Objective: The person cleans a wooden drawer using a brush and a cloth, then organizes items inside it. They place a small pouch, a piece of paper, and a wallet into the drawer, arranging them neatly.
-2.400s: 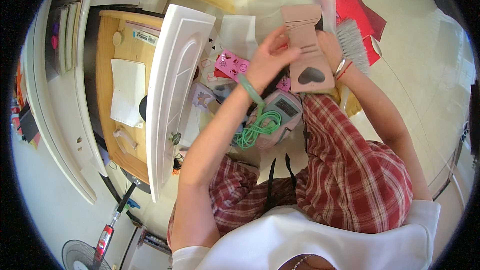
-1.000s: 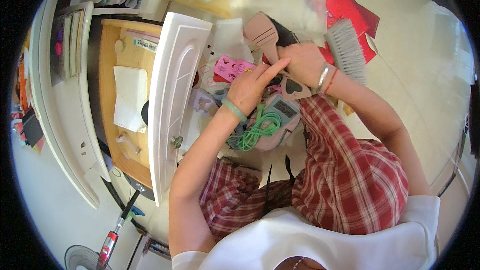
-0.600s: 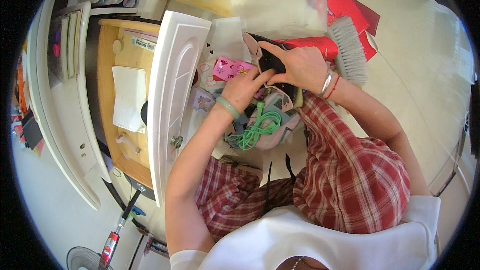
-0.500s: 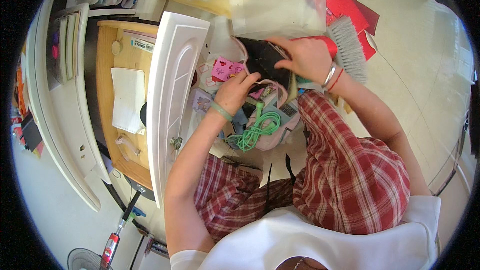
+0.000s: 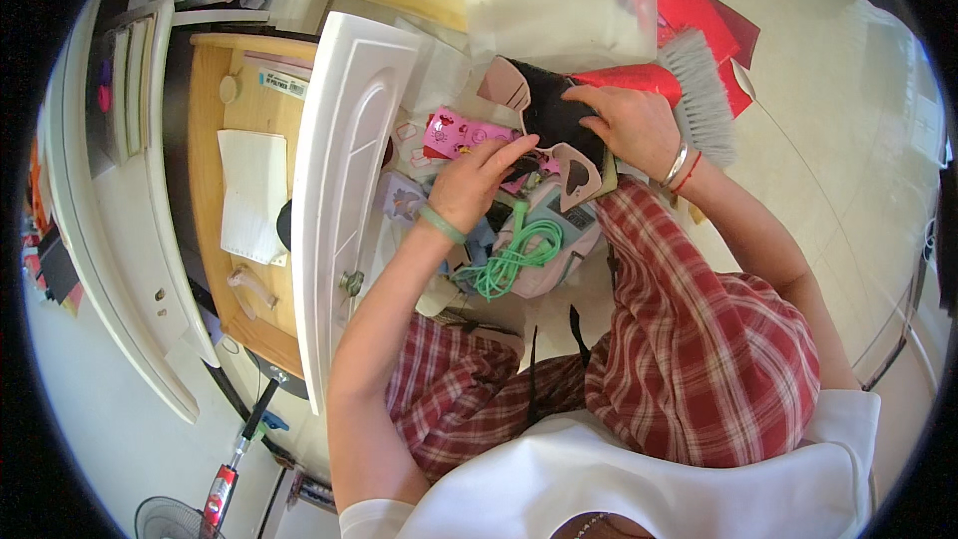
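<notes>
A black wallet [image 5: 555,108] with pale pink inner flaps is spread wide above a heap of things on the floor. My right hand [image 5: 634,130] grips its right edge, thumb over the black inside. My left hand [image 5: 477,183] reaches in from the left with fingers stretched, the tips at the wallet's near-left edge; whether they press on it is hard to see. Below the wallet lies a coiled green cord [image 5: 519,258] on a grey and pink bag [image 5: 559,274]. Beside my left fingers is a pink printed packet [image 5: 464,132].
To the left, a wooden drawer [image 5: 205,180] with a white front [image 5: 344,190] stands pulled out, holding paper [image 5: 251,198]. A grey-bristled brush [image 5: 699,90] and red sheets [image 5: 689,5] lie at the far right. A translucent plastic bag [image 5: 544,0] is beyond the wallet.
The wallet has opened wider and its pink flaps now show more. My left fingers have stretched out to the right, and my right hand has shifted slightly right and nearer.
</notes>
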